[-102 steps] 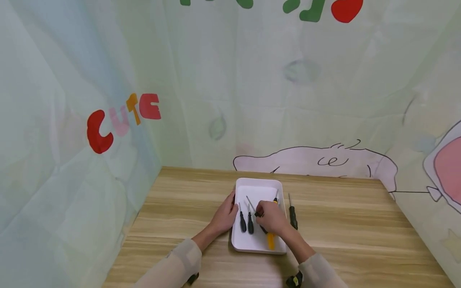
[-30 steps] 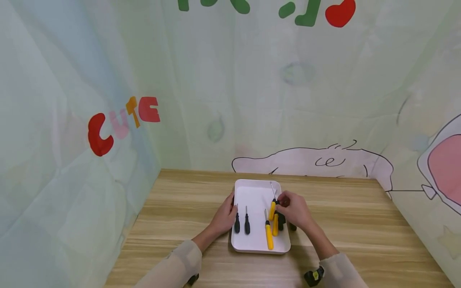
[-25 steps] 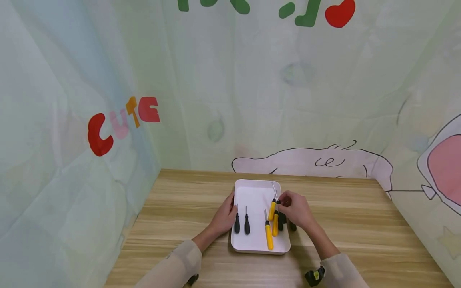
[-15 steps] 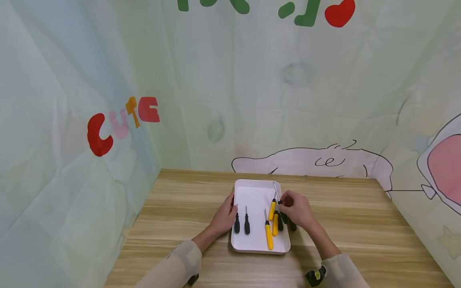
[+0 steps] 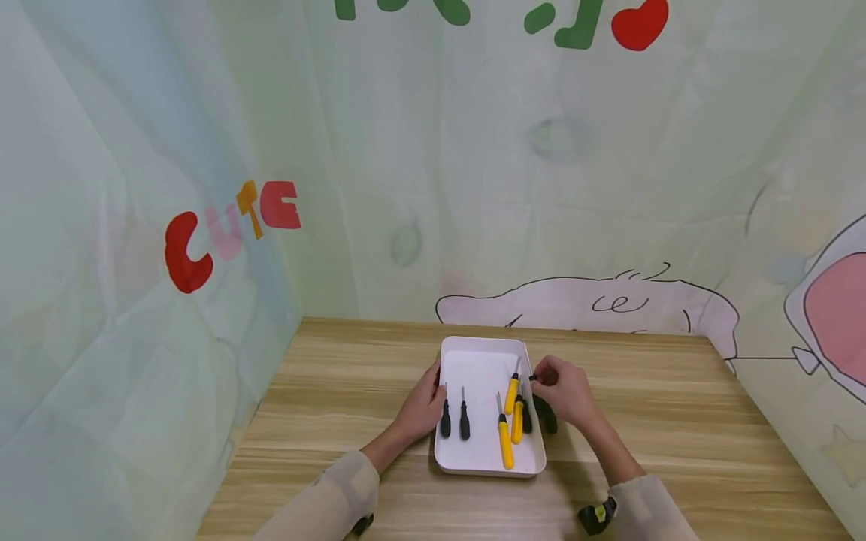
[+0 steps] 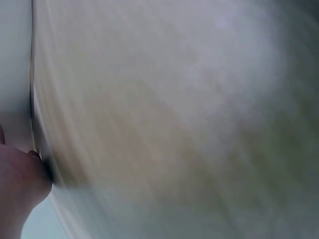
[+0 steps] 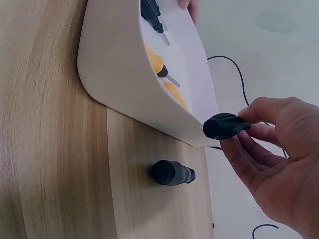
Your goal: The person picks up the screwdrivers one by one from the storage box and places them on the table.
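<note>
Head view: pinched a black-handled screwdriver (image 7: 227, 127) in the right grip (image 5: 565, 389) just beside the right wall of the white tray (image 5: 476, 460), and clasped its left edge with the left grip (image 5: 419, 409).

1 of hands (image 6: 25, 177) lower left, touching white tray (image 6: 15, 64); tabletop (image 6: 134, 119) blurred.

Soft, even, slightly muted light fills my head view, with a mild shadow on the bench (image 5: 352, 466) beside the tray (image 5: 480, 368). Heavy blur smears my left wrist view, pale near the top, darker at the right edge; my right wrist view is clearer.
</note>
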### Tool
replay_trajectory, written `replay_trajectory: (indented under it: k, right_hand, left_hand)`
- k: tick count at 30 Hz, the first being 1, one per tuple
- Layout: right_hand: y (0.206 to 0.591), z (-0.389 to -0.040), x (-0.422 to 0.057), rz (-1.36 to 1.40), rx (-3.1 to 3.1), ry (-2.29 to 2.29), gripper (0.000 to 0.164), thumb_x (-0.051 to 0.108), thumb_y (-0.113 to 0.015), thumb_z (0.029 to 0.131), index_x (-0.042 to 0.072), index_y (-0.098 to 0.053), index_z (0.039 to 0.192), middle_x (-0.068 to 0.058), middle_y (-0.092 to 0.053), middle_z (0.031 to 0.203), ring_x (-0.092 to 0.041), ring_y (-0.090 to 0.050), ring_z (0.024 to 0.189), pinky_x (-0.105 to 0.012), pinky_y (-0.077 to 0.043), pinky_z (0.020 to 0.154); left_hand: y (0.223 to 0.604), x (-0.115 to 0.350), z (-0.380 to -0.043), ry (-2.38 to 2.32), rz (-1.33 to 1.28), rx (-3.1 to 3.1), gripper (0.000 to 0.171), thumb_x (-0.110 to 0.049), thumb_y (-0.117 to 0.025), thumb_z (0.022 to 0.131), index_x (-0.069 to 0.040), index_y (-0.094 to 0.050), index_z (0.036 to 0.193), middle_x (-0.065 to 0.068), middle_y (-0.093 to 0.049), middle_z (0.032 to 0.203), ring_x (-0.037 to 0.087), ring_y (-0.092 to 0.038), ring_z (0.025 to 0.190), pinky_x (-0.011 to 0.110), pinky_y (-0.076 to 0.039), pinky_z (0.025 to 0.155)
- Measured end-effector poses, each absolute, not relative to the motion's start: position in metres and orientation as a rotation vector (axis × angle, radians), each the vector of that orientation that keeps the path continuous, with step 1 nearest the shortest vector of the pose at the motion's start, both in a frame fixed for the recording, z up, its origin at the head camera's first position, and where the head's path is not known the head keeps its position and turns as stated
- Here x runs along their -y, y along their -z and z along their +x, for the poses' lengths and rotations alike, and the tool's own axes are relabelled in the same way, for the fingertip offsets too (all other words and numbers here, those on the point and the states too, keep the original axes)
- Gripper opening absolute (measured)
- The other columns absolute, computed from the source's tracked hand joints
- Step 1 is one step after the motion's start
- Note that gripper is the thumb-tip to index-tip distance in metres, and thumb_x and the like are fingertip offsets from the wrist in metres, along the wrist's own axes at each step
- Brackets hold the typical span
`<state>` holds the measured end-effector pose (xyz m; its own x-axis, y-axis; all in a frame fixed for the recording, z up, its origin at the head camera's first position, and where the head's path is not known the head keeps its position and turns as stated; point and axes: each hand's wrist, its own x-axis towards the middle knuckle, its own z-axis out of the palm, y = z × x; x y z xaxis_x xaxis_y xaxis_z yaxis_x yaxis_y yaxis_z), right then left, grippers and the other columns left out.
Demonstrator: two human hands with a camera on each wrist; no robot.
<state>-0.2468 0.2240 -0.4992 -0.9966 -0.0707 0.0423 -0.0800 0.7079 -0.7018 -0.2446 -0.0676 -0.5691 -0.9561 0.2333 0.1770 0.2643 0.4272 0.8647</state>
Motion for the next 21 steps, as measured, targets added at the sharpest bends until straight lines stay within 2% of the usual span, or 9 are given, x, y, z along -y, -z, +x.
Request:
replay_trajectory:
  k: [12,21]
  right_hand:
    - [0.505,-0.25,-0.234,0.057,2.899,-1.237,0.014,0.008,-0.077,0.094,0.007,-0.066,0.103,-0.008,-0.067,0.094,-0.024,-0.06,0.085,-0.032,-0.056,0.074]
    - [0.51,-0.25,-0.24,0.053,2.879,-1.226,0.016,0.009,-0.079,0.092,0.004,-0.067,0.1,-0.009,-0.066,0.093,-0.025,-0.059,0.086,-0.035,-0.054,0.076]
  left_hand:
    - [0.568,0.066,-0.243,1.559,-0.463,2.622,0.057,-0.002,-0.042,0.109,0.012,-0.025,0.162,0.03,-0.033,0.166,0.04,-0.033,0.154,0.053,-0.028,0.125]
    - [0.569,0.067,-0.243,1.574,-0.461,2.62,0.057,-0.002,-0.041,0.11,0.011,-0.024,0.163,0.03,-0.031,0.167,0.04,-0.032,0.155,0.053,-0.028,0.125]
